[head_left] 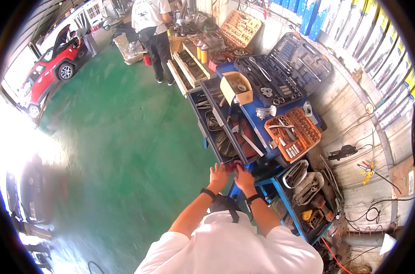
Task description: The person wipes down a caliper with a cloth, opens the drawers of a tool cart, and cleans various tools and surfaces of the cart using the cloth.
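My left hand is at the near end of the open tool drawers, fingers apart. Beside it, my right hand has its fingers closed at a small dark red object, too small to identify. That object lies between my hands, near the corner of the upper drawer. Wrenches and other hand tools fill this drawer, among them a silver adjustable wrench. The lower drawer is also pulled out and contains metal tools.
An orange socket set, a cardboard box and a black tool case sit on the blue cabinet. A blue cart stands at my right. A person stands beyond the drawers; a red car is far left.
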Tool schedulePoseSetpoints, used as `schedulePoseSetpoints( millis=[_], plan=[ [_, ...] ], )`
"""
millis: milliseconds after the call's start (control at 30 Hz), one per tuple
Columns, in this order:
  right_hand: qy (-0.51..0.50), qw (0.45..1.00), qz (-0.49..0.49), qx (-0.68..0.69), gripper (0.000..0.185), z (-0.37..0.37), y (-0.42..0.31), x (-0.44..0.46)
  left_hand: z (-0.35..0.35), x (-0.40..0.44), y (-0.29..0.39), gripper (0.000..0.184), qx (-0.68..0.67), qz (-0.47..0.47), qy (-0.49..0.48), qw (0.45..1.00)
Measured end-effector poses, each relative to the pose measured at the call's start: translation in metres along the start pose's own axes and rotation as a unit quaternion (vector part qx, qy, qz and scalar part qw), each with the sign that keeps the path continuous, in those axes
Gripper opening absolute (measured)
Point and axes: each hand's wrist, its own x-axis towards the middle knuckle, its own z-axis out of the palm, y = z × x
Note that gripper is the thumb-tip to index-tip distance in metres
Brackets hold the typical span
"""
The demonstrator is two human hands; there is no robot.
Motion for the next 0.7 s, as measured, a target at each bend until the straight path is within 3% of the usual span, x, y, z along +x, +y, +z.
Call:
schedulePoseSetpoints(
  millis=[67,167,267,433,567,667,700],
  plan=[
    [-0.020,1.000,-0.005,0.017,0.065,0.010,-0.011,0.004,-0.031,-0.014,-0.004,0.060,-0.059,0.029,-0.049,0.997],
    [-0.014,0.994,-0.109,0.027,0.059,0.033,0.000,0.018,-0.020,-0.007,-0.013,0.054,-0.090,0.030,-0.031,0.995],
    [-0.022,0.995,-0.084,0.044,0.057,-0.006,0.009,0.010,-0.028,-0.006,-0.022,0.054,-0.050,0.049,-0.012,0.997],
    [0.048,0.996,-0.059,0.052,0.062,0.008,0.016,-0.003,-0.047,0.013,-0.033,0.034,-0.132,0.066,-0.027,0.989],
    [-0.035,0.981,-0.141,0.130,0.063,0.033,0.009,0.008,-0.070,0.012,-0.039,0.044,-0.151,0.094,-0.057,0.982],
    [-0.080,0.978,-0.158,0.114,0.064,0.006,0.023,0.019,-0.119,0.016,-0.052,0.047,-0.257,0.136,-0.070,0.954],
    [-0.085,0.981,-0.145,0.096,0.062,0.001,0.025,0.019,-0.162,0.002,-0.051,0.051,-0.349,0.192,-0.040,0.916]
  ],
)
